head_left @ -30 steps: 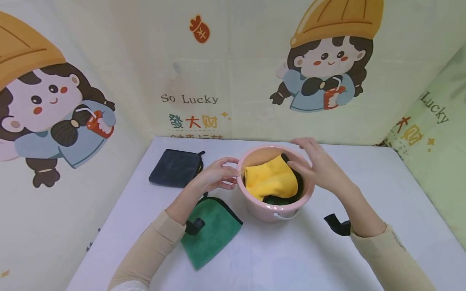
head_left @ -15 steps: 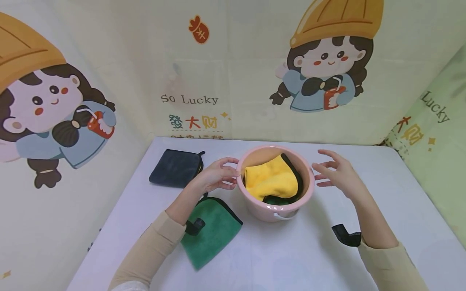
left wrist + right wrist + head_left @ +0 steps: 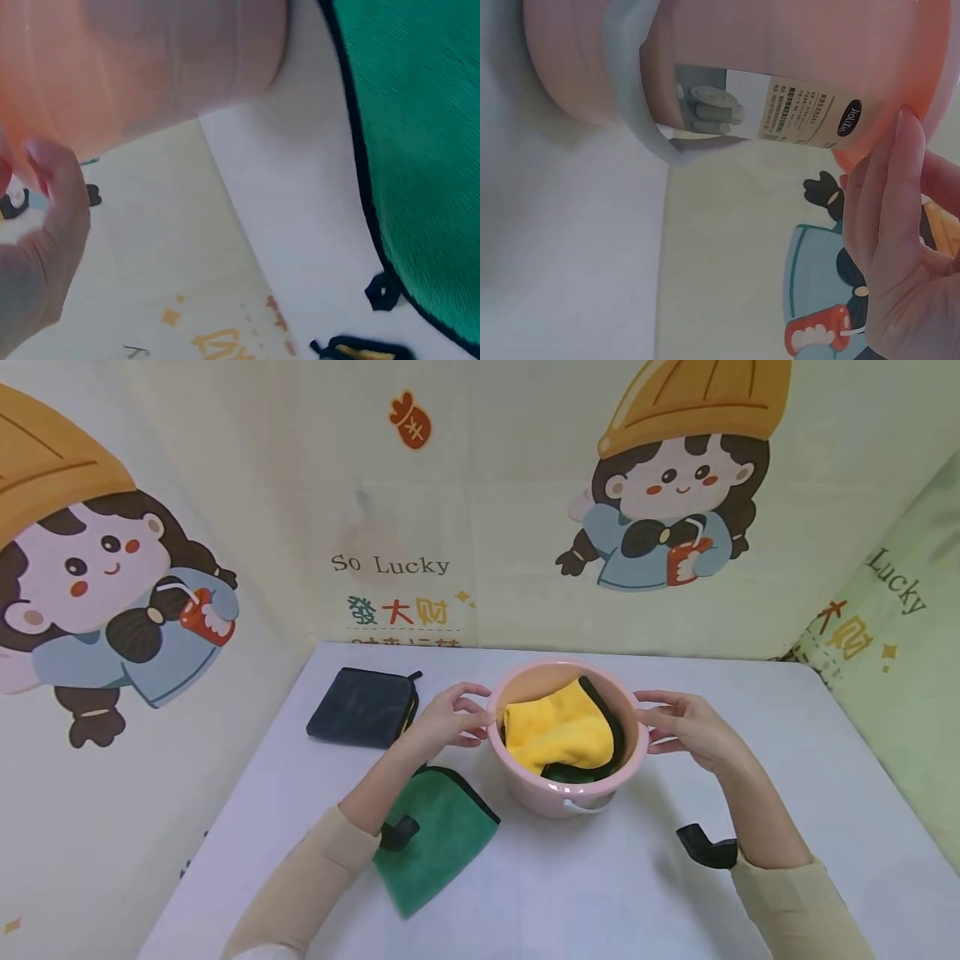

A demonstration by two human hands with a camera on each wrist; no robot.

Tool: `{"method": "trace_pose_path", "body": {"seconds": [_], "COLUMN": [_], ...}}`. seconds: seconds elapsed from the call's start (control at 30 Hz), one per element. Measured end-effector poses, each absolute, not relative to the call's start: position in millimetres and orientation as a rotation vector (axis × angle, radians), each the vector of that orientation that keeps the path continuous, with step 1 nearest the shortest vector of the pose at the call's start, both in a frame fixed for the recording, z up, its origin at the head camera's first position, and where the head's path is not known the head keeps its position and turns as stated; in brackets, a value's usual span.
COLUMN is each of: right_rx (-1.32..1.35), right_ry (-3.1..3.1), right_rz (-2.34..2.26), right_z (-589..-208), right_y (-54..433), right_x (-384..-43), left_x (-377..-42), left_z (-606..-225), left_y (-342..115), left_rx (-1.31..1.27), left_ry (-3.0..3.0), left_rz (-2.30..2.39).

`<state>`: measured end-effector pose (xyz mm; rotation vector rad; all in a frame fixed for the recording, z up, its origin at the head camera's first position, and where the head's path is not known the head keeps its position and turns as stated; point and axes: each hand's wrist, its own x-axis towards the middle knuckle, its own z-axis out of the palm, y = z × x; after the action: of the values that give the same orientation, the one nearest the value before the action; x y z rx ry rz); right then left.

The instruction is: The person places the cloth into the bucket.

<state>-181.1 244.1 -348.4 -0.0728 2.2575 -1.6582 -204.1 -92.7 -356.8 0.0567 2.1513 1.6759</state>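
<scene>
A pink bucket (image 3: 558,797) stands upright on the table with a folded yellow cloth (image 3: 558,727), edged in black, inside it. My left hand (image 3: 452,720) pinches the left side of the bucket's rim. On the opposite side, my right hand (image 3: 686,727) has its thumb at the rim and its fingertips against the wall just beneath. In the right wrist view a printed label (image 3: 799,109) and a pale handle (image 3: 634,82) show on the bucket's side. Below my left forearm lies a green cloth (image 3: 438,847) with a black edge, partly covered by the arm.
A folded dark navy cloth pouch (image 3: 360,706) with a small loop lies at the back left, close to my left wrist. The white table (image 3: 585,893) ends at a backdrop printed with cartoon figures (image 3: 667,510) behind and on both sides.
My right hand has withdrawn from over the bucket to its right side, then come in to touch the rim. The left hand has stayed at the rim; the bucket has not moved.
</scene>
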Motion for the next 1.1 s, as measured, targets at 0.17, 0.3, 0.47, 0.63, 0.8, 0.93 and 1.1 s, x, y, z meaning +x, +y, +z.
{"method": "trace_pose_path", "body": {"seconds": [0.17, 0.3, 0.47, 0.63, 0.8, 0.93, 1.1], "right_rx": [-0.08, -0.092, -0.086, -0.093, -0.05, -0.045, -0.049], "right_ry": [2.263, 2.27, 2.27, 2.281, 2.305, 2.319, 2.333], "right_rz": [-1.649, -1.634, -1.638, -1.627, -1.613, -1.601, -1.584], "right_z": [-348.3, -349.6, -350.2, -350.7, -350.9, -352.1, -352.4], "right_y": [244.3, 244.4, 245.0, 245.0, 245.4, 244.8, 244.5], "right_x": [-181.5, -182.1, -181.4, -181.4, -180.8, -181.0, -181.4], "left_x": [-178.9, -159.3, -144.5, -130.2, -117.1, -106.0, -93.1], "left_z": [-360.4, -367.8, -387.7, -408.9, -429.3, -443.9, -459.2], "left_y": [-92.6, -102.9, -125.6, -147.7, -162.5, -168.3, -170.4], "left_rx": [0.43, 0.794, 1.198, 1.299, 1.301, 1.266, 1.208], "left_ry": [2.797, 3.213, 3.515, 3.575, 3.526, 3.453, 3.329], "left_rz": [1.431, 1.079, 0.579, 0.397, 0.322, 0.263, 0.128]}}
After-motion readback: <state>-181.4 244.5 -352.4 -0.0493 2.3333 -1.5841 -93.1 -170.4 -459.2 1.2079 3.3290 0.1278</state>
